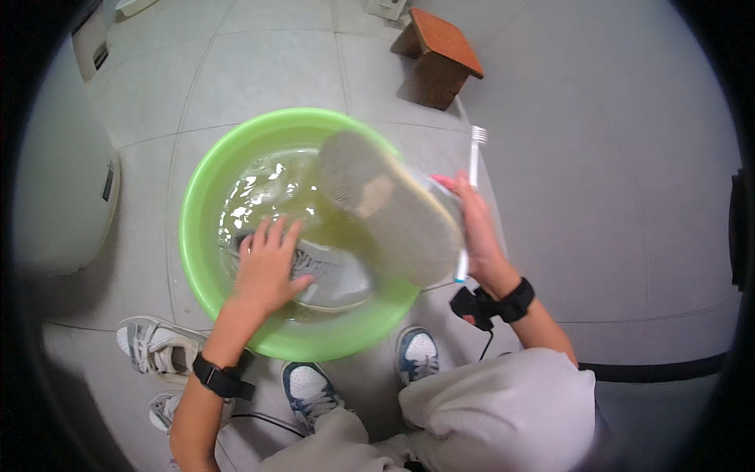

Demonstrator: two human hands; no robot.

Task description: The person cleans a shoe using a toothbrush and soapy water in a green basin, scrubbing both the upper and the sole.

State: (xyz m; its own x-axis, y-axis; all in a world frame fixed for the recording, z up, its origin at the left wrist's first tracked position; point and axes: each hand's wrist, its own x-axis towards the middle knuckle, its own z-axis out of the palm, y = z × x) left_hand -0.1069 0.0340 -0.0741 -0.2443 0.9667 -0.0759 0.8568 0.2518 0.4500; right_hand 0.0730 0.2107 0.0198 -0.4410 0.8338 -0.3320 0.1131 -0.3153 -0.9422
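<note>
A light green basin (198,185) holds cloudy yellowish water. In it lies a grey laced shoe (338,277), partly under water. My left hand (267,263) is spread over the heel end of that shoe, fingers apart, seemingly resting on it. My right hand (480,224) grips a second shoe (393,212) by its far side, tilted over the basin's right part with its worn pale sole facing up; motion blurs it. The same hand also holds a white toothbrush (474,157), bristles pointing away from me. Something pink shows near its fingertips, too small to name.
Two pale sneakers, one a whitish sneaker (157,346), stand on the tiled floor left of my feet. A small wooden stool (440,59) is beyond the basin. A large white container (63,173) stands at left. Cables run from both wrist straps.
</note>
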